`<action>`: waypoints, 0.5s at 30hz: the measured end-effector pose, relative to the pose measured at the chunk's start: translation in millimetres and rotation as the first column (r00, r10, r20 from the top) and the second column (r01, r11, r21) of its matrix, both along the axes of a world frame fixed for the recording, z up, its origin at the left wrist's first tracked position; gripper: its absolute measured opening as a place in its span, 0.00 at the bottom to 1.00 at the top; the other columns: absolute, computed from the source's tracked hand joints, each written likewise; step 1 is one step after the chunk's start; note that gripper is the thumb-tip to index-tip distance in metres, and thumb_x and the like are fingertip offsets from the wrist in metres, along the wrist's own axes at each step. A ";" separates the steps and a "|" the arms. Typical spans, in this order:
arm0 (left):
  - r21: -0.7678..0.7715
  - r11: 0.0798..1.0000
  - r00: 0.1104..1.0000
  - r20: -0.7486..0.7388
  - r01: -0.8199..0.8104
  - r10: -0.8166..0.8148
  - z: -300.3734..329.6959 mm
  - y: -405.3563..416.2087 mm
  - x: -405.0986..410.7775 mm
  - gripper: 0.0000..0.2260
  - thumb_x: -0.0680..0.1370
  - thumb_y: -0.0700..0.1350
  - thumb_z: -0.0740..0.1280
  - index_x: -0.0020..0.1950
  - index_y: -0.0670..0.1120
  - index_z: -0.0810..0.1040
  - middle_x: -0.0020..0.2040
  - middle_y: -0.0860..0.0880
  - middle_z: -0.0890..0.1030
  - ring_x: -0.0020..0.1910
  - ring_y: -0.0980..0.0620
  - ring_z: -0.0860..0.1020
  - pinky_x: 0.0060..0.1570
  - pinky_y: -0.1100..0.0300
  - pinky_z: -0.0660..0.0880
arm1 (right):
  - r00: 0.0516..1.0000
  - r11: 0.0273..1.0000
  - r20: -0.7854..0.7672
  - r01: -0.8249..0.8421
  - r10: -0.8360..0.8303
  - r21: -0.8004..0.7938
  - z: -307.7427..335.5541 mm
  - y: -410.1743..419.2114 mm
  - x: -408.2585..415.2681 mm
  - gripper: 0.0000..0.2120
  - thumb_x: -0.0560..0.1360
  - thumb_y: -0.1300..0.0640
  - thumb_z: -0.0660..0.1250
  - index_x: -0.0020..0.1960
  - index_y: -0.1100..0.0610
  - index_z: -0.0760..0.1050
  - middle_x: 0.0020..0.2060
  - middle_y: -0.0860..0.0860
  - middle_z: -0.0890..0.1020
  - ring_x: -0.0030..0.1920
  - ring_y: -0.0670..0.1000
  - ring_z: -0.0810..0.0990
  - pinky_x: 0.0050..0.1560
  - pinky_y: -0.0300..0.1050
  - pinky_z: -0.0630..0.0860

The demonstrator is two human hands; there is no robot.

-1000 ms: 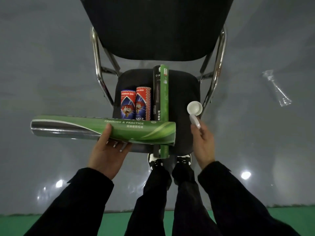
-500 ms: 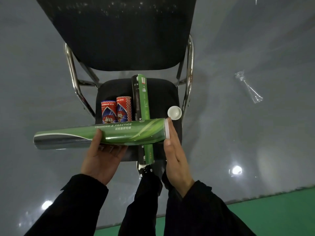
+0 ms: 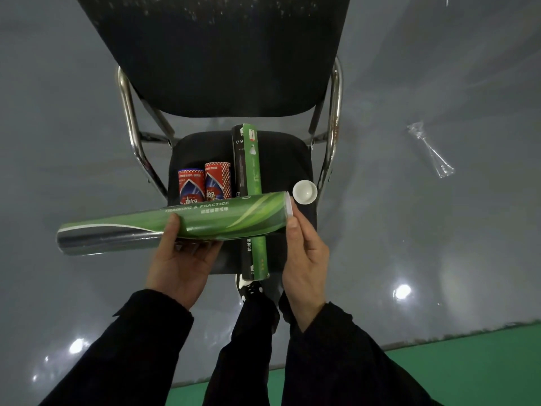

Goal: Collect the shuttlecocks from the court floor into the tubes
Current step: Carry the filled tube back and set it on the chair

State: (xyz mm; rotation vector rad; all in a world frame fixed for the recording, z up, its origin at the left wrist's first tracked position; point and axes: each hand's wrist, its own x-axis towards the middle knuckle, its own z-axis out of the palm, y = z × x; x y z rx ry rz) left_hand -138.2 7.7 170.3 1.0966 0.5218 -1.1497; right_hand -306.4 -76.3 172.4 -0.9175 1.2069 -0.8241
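Head | left hand [image 3: 181,265] grips green tube [image 3: 175,222] | right hand [image 3: 306,259] presses white cap [image 3: 289,207] on

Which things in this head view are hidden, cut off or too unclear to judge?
- Contents of the green tube: opaque wall, and a white cap held by the right hand covers its end.
- Left hand fingers: mostly under the tube.
- Two red tubes: near ends hidden behind the green tube.
- Chair backrest top: cut off by the frame edge.
- Clear wrapper on the floor: too small to identify.

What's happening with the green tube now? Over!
Left hand grips green tube. Right hand presses white cap onto its end. Nothing in the way.
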 end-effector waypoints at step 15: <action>-0.009 0.998 0.998 -0.015 -0.069 0.069 -2.2 7.4 0.9 0.26 0.75 0.53 0.78 0.68 0.43 0.77 0.64 0.41 0.84 0.63 0.41 0.83 0.57 0.42 0.82 | 0.988 0.989 -0.068 0.138 -0.141 -0.051 6.3 0.9 0.4 0.10 0.82 0.59 0.67 0.61 0.57 0.84 0.51 0.50 0.88 0.54 0.48 0.87 0.51 0.38 0.82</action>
